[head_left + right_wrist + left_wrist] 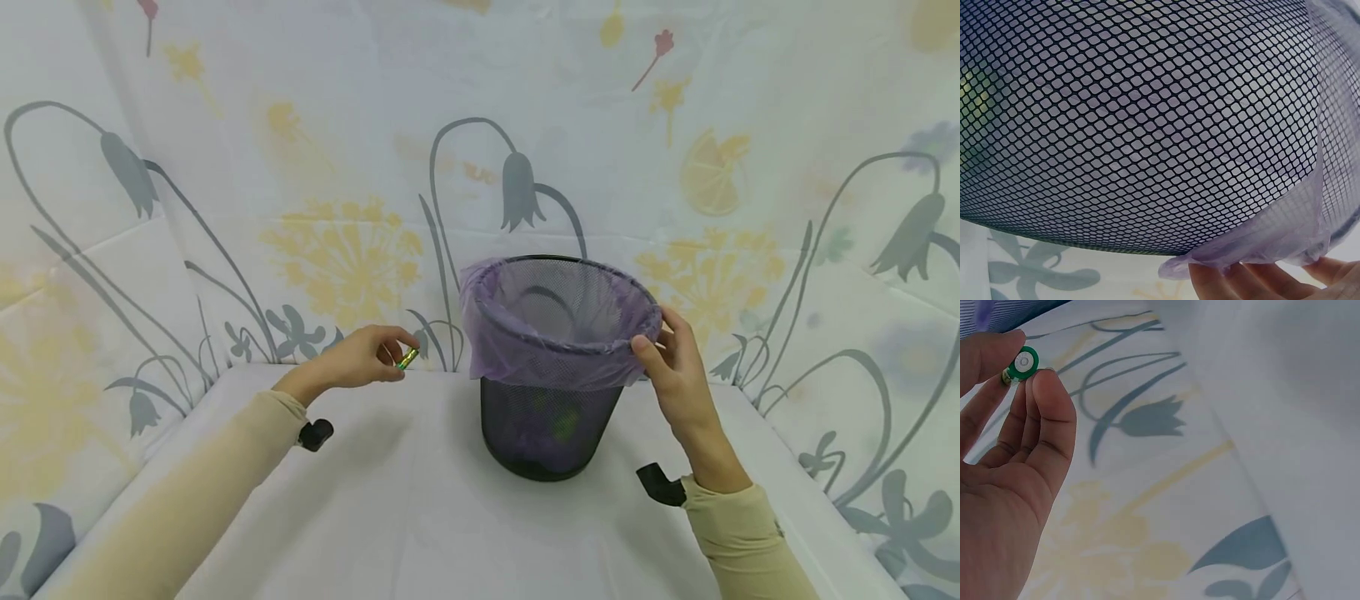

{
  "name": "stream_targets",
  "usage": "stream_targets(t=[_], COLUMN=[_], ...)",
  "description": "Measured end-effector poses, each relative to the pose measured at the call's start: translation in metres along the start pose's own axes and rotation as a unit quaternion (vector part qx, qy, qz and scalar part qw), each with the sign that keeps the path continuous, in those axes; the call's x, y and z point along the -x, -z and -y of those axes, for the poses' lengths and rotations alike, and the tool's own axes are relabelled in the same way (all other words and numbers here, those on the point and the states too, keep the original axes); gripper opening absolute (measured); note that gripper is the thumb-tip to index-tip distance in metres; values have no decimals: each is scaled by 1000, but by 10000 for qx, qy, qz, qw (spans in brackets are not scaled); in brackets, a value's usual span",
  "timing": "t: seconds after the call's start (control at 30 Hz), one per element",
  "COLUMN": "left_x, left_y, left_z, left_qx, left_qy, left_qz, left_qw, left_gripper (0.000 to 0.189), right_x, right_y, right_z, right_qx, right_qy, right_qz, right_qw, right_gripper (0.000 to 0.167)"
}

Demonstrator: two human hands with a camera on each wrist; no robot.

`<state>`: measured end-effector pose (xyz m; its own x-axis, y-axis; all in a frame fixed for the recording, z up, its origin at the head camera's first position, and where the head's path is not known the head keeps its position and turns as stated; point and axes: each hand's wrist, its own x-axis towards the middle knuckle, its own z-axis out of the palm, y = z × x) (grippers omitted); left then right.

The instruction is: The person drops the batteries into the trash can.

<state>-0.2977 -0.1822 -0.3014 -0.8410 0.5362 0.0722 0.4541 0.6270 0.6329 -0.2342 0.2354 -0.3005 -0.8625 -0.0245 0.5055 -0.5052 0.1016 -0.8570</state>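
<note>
My left hand (367, 357) pinches a small green and gold battery (407, 359) between thumb and fingertips, to the left of the bin and above the table. The left wrist view shows the battery (1025, 361) end-on, with a pale round end and a green edge. A black mesh wastebasket (551, 433) stands tilted on the table, lined with a thin purple bag (525, 358) folded over its rim. My right hand (678, 375) grips the rim at the right, thumb in front, fingers against the bag. Through the mesh, something yellow-green (564, 421) shows low inside the wastebasket.
A white table surface (420, 533) lies under the wastebasket. Behind it and at both sides hangs a pale cloth (360, 108) printed with grey and yellow flowers. A black wrist camera (662, 485) sticks out from the right sleeve, another (316, 434) from the left.
</note>
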Motion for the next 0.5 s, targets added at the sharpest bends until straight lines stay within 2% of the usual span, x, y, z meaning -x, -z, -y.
stream_targets(t=[0.3,0.5], left_x=[-14,-28], left_y=[40,58], left_z=[-48,-87], left_qx=[49,36], left_qy=[-276,-425], left_qz=[-260,-235], left_qw=[9993,9988], left_gripper=[45,47], right_x=[1,1], right_y=[0,0], right_z=[1,2], right_qx=[41,41], right_qy=[-8,-5], right_qz=[-19,33], right_qw=[10000,10000], right_gripper=[58,58])
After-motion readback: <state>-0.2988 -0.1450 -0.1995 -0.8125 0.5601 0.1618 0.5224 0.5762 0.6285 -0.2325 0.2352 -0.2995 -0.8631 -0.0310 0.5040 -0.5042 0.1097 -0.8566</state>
